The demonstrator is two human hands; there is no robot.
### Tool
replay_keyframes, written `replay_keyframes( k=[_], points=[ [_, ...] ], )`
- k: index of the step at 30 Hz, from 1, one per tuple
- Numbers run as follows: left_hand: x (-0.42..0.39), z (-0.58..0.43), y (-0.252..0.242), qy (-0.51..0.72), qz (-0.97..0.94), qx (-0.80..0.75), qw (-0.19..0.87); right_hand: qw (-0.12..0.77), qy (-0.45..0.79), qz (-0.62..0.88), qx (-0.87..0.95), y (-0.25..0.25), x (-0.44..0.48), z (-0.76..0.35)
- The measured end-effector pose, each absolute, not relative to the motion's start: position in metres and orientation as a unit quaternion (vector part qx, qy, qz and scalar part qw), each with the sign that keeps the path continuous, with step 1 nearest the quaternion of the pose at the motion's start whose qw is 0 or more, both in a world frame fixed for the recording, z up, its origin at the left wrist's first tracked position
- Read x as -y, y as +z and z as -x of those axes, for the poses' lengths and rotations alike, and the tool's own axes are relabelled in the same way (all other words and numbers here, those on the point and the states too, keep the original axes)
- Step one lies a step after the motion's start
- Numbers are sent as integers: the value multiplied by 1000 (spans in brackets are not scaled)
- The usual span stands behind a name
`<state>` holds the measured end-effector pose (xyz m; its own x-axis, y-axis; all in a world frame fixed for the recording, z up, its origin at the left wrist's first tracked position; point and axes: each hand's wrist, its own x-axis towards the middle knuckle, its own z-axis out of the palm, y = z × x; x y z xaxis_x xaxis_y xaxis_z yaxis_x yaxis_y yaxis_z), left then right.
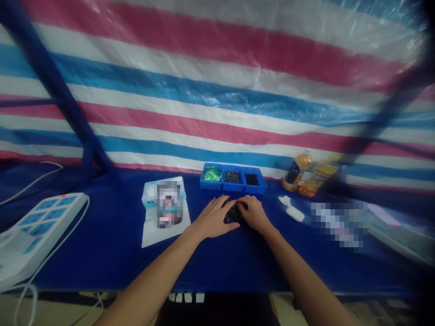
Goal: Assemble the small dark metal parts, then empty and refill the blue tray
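Note:
Both my hands rest on the blue table [112,253] around a small dark object with dotted parts [234,213]. My left hand [214,217] lies over its left side with fingers stretched forward. My right hand [254,213] covers its right side, fingers curled onto it. What the dark object is I cannot make out; most of it is hidden by my fingers. Just behind my hands stand three joined blue bins [233,178] holding green, speckled and black small parts.
A white power strip [34,231] with cable lies at the left edge. A tissue pack and blurred item on white paper [163,213] sit left of my hands. Two yellow bottles [307,174] and a small white object [292,210] are at the right. A striped tarp hangs behind.

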<state>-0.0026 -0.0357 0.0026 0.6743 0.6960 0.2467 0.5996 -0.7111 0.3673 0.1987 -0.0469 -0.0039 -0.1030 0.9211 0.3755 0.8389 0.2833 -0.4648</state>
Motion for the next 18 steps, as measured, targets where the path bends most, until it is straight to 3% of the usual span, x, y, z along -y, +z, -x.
replay_keyframes(
  k=[14,18],
  points=[
    [36,1,3,218,-899,-361,118,460,154,538,689,-3,43,-200],
    [35,1,5,256,-894,-351,112,521,230,521,636,-2,40,-200]
  ],
)
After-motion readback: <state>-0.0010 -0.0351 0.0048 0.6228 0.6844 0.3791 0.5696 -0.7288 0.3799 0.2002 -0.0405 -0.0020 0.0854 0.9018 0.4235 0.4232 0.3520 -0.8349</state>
